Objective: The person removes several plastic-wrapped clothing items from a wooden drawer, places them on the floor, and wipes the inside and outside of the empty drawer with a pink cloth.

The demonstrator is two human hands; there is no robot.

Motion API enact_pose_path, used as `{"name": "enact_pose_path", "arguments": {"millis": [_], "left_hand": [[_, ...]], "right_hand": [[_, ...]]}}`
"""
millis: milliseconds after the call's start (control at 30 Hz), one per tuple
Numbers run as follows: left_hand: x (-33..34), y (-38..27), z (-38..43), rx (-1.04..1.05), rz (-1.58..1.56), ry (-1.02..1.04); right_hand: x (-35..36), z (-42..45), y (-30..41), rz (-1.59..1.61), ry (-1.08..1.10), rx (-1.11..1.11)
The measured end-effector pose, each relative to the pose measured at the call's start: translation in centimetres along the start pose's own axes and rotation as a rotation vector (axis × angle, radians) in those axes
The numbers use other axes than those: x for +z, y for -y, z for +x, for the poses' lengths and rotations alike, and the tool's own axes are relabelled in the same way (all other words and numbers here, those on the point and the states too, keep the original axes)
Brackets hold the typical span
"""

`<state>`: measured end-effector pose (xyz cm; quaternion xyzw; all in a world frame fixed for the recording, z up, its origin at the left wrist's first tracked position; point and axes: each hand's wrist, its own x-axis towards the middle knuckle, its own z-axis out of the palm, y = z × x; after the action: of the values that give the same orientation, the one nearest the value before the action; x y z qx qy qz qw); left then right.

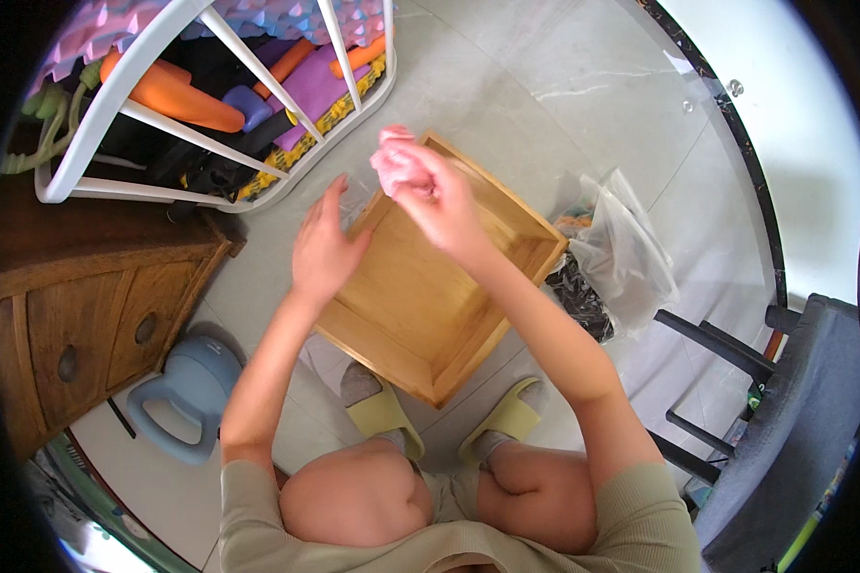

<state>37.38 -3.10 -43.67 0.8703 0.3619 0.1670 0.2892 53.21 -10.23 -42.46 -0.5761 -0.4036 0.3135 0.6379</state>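
A crumpled pink cloth (400, 163) is pinched in my right hand (441, 204), held above the far end of a wooden drawer-like box (408, 286). The box lies on the floor in front of my feet, turned at an angle, and its visible inside is bare wood. My left hand (324, 247) is at the left side of the box, fingers apart, with nothing in it. Its thumb is close to the box's left wall; whether they touch I cannot tell.
On the left stand a white rack (258, 79) with exercise gear, a wooden cabinet (107, 308) and a blue-grey kettlebell (197, 390). Clear and black plastic bags (616, 251) lie right of the box. A dark grey padded seat (788, 430) is at the right. My feet wear yellow-green slippers (505, 412).
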Motion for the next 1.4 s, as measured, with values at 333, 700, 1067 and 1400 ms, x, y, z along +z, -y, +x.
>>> {"name": "enact_pose_path", "arguments": {"millis": [333,700,1067,1400], "left_hand": [[3.2,-1.1,7.5,-0.077,0.126,0.245],[6.6,-1.4,9.1,0.159,0.308,0.113],[7.9,0.1,9.2,0.335,0.33,-0.05],[8.0,0.1,9.0,0.299,0.335,-0.045]], "right_hand": [[-4.1,5.4,0.2,-0.936,0.09,-0.661],[-6.7,4.3,-3.5,-0.919,0.138,-0.21],[-7.7,2.0,-4.3,-1.174,0.212,-0.32],[-12.9,-4.1,0.6,-1.298,0.321,-0.155]]}}
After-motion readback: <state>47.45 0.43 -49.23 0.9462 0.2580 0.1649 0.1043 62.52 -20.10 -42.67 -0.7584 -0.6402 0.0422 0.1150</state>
